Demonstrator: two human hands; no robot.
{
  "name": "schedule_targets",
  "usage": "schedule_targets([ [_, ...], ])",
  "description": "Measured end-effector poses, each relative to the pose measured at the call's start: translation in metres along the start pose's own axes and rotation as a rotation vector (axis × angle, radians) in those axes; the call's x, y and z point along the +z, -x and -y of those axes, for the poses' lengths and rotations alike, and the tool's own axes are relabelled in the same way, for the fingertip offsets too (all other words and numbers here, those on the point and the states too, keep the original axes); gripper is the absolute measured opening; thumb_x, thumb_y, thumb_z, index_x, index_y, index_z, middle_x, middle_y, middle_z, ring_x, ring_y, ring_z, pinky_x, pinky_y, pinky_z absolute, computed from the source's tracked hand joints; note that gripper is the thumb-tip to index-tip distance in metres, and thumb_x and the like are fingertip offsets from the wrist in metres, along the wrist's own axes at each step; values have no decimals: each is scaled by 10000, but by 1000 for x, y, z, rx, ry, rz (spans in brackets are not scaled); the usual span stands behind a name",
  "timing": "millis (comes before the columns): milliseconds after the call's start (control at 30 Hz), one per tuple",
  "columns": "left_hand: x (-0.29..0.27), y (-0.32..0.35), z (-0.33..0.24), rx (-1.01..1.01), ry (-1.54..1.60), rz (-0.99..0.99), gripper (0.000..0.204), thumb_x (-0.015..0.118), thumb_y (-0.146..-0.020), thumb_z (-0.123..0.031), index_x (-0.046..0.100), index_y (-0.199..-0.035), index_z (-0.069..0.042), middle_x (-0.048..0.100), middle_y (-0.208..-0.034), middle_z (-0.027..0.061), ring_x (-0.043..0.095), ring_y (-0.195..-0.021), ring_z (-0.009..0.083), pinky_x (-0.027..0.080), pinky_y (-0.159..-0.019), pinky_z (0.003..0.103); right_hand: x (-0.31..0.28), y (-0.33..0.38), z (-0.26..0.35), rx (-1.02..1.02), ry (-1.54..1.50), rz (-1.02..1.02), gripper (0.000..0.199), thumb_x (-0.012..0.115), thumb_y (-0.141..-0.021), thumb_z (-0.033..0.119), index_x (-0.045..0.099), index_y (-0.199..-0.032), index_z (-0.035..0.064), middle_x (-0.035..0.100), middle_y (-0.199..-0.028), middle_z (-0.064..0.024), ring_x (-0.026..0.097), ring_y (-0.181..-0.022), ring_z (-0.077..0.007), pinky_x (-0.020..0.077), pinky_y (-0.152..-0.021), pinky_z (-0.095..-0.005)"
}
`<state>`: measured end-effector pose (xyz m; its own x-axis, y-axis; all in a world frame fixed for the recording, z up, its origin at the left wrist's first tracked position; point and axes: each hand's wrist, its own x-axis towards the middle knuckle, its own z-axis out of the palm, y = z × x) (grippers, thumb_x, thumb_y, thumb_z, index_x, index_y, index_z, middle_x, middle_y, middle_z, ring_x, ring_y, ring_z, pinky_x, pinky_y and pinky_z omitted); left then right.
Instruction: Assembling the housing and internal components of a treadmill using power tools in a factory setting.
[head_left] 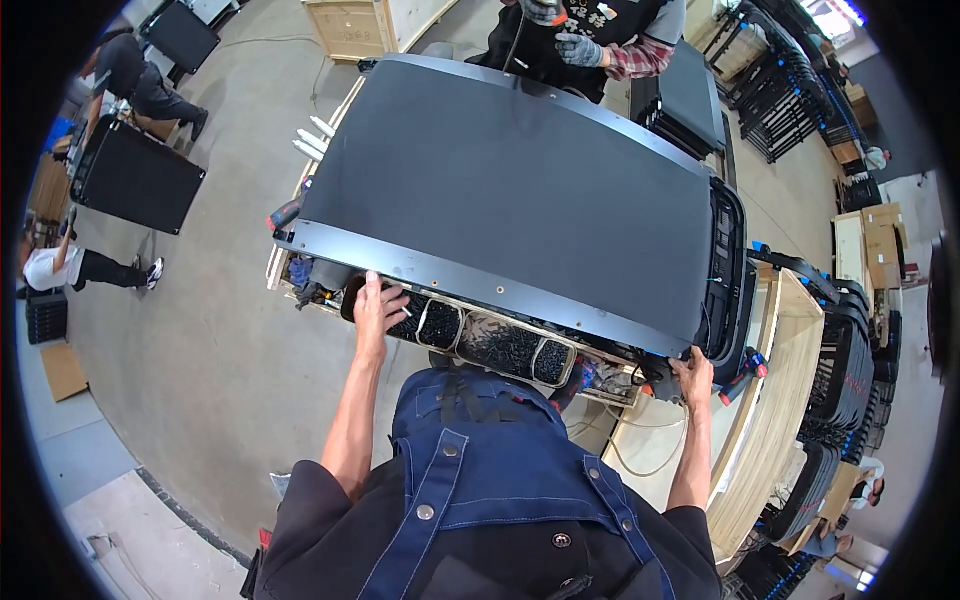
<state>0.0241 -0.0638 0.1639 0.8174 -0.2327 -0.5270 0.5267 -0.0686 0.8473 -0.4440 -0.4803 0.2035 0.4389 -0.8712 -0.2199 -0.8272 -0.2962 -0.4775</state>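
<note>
A treadmill deck [500,190] with a wide black belt and grey side rails lies across the stand before me. At its near rail [400,262], my left hand [374,312] has its fingers apart over the edge. A small pale sliver shows by its fingertips; whether it is held I cannot tell. My right hand [692,380] is closed at the deck's near right corner, its fingertips partly hidden. Below the near rail hang bins [510,348] of small black parts, close to my left hand.
Across the deck stands a co-worker, whose gloved hand [580,50] is near the far rail. Power drivers lie at the left end [287,214] and near the right corner [745,375]. A wooden crate [775,400] stands at right; stacked black frames [835,360] lie beyond it.
</note>
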Motion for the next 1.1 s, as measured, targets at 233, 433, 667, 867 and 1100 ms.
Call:
schedule_targets([
  [233, 35, -44, 23, 132, 181, -62, 797, 371, -1040, -651, 470, -1279, 103, 628, -1134, 218, 710, -876, 283, 632, -683, 379, -21, -1, 22, -152, 75, 100, 311, 815, -802, 164, 560, -710, 11, 652, -596, -83, 616, -562, -110, 439, -525, -293],
  [433, 41, -62, 36, 204, 64, -217, 764, 333, -1064, -609, 456, -1217, 130, 611, -1088, 241, 690, -823, 279, 633, -556, 358, -20, -7, 32, -89, 61, 123, 245, 798, -795, 165, 616, -760, 5, 592, -568, -54, 542, -541, -101, 405, -512, -303],
  [667, 47, -57, 24, 123, 104, -226, 716, 288, -1068, -614, 502, -1343, 11, 631, -1239, 183, 697, -1027, 309, 648, -754, 445, -29, -12, 28, -133, 126, 114, 346, 810, -804, 262, 581, -743, 10, 614, -572, -113, 626, -512, -204, 450, -531, -381],
  [867, 58, -61, 27, 134, 185, -151, 817, 304, -1022, -685, 414, -1494, -26, 528, -1449, 156, 568, -1278, 361, 553, -993, 540, -34, -12, -14, -96, 25, 108, 422, 864, -756, 342, 612, -807, 8, 623, -614, -152, 672, -570, -292, 506, -584, -421],
  [1100, -2, -103, 29, -2, 80, -89, 728, 359, -1022, -653, 530, -1329, -16, 602, -1281, 124, 633, -1025, 269, 601, -741, 344, 9, 36, -61, 19, -810, -551, 358, 780, -884, 188, 704, -1198, 34, 761, -882, -137, 718, -774, -179, 558, -728, -325],
])
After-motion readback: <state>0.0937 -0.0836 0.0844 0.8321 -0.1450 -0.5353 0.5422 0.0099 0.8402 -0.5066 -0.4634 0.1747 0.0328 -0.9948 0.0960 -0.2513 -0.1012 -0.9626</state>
